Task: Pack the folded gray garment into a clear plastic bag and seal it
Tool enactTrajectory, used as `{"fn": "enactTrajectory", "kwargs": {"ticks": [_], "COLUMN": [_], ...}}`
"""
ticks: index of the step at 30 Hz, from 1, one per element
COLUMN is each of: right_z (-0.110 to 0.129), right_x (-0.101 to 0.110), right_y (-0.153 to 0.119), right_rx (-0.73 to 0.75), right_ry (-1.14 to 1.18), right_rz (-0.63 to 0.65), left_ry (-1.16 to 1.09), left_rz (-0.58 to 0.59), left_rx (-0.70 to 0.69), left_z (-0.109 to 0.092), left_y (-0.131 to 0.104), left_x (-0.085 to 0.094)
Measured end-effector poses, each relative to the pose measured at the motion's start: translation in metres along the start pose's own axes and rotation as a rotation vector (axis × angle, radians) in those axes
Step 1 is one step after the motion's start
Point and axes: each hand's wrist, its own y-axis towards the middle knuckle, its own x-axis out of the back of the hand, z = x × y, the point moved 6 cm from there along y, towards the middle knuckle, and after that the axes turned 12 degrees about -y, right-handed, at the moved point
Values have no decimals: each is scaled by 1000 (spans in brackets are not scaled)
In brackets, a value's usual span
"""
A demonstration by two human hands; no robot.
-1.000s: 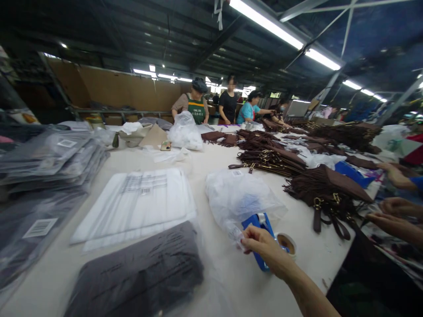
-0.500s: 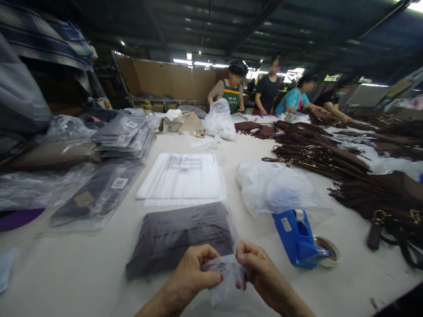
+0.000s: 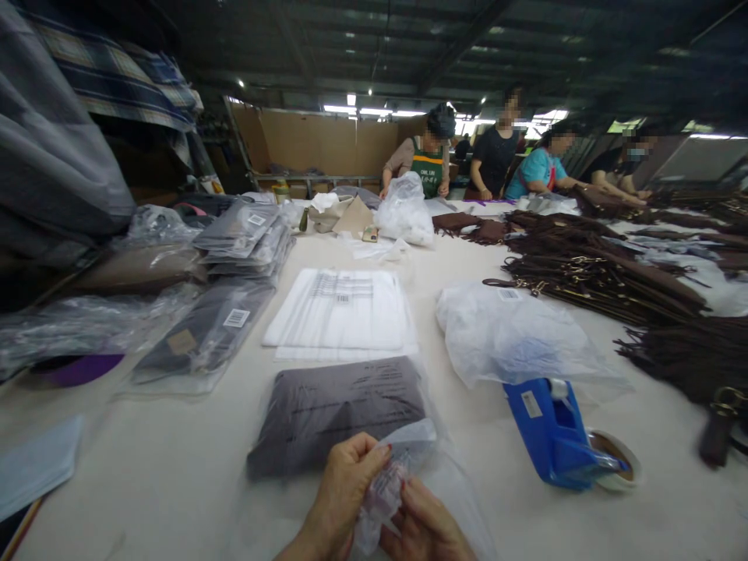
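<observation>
My left hand pinches a crumpled, translucent plastic bag with faint print on it. On the bag's lower right side, the fingers of my right hand are also closed on the plastic. I cannot tell whether this is a separate small bag or the mouth of the larger one beneath. Just beyond my hands lies a dark grey-brown item inside a clear printed plastic bag. Behind it is a flat stack of white plastic bags with a barcode.
To the right stand a blue tape dispenser, a tape roll and a white plastic bundle. Dark brown tasselled bags pile up beyond. Packed grey items lie left. Several co-workers are across the table.
My right hand has moved down and slightly left along the plastic bag. The bag's top edge now stands up to the right. The whole view has shifted, so the table things appear further right.
</observation>
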Motion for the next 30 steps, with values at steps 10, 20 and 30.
{"fn": "enactTrajectory", "kwargs": {"ticks": [10,20,30], "right_z": [70,94,118], "right_x": [38,42,56], "right_y": [-39,-103,-145], "right_rx": [330,924,971], "right_ry": [209,-555,-1204], "right_rz": [-579,-943,-1143], "left_ry": [800,1512,1382], "left_rz": [183,336,459], "left_rx": [-445,-816,-559], "left_z": [-34,44,39], "left_y": [-40,-63,-68], "left_x": [47,56,19]}}
